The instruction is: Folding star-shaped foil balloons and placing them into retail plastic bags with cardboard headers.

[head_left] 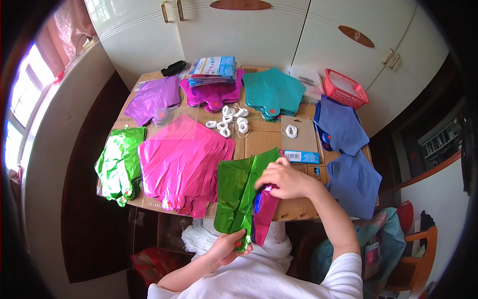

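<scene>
Green foil balloon, near edge of counter: left grip pinching neck; right grip, closure unclear. Seemingly folding; calls for aligned edges.

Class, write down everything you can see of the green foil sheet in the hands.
The green foil sheet looks thin, shiny and creased, with a pointed upper corner and a narrow lower end bearing a small red spot. It is spread out at the near edge of the cardboard-covered table. The left hand grips its lower end. Magenta foil lies along its right side. The right hand is there too; which sheet its fingers touch is unclear.
</scene>
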### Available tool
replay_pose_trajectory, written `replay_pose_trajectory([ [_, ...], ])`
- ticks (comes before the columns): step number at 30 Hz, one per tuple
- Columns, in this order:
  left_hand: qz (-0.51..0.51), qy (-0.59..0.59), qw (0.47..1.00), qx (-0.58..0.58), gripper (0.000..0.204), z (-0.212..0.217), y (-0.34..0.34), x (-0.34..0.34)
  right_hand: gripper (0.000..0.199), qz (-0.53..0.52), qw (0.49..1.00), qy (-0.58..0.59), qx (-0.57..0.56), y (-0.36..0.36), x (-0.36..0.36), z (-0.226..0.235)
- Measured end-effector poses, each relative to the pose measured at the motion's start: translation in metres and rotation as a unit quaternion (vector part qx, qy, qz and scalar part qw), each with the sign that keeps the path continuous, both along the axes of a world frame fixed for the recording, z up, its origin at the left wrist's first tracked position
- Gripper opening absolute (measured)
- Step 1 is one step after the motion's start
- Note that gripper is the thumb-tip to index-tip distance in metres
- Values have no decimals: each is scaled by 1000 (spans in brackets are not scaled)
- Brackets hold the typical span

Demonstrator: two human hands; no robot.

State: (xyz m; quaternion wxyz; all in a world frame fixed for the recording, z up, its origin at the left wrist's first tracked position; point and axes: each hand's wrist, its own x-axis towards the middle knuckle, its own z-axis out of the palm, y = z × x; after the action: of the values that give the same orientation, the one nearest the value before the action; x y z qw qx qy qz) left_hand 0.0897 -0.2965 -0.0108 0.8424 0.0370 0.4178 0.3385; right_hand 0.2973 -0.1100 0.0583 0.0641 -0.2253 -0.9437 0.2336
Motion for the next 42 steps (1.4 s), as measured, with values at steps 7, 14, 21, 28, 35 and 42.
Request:
replay_pose_trajectory([
  [7, 44, 24, 999, 5, 18, 8, 1, 7, 17, -32, 995, 57, 76, -18, 59, 17],
  [14, 24, 16, 999, 35, 24, 7, -1, 11, 13, -104, 974, -31, 196, -42, 90, -6],
  [21, 31, 15, 999, 34, 25, 7, -3, 21, 21, -152, 957, 1, 248, -63, 11, 9],
  [28, 63, 9, 998, 25, 26, 3, -7, 26, 60, -248, 949, -24, 194, -75, -28, -55],
  [35, 67, -6, 998, 11, 25, 14, -3, 28, 64, -310, 932, -15, 187, -67, -2, -63],
  [42, 33, 95, 974, 204, 22, -25, -14, 26, 62, -333, 925, 161, 90, -26, -16, -51],
])
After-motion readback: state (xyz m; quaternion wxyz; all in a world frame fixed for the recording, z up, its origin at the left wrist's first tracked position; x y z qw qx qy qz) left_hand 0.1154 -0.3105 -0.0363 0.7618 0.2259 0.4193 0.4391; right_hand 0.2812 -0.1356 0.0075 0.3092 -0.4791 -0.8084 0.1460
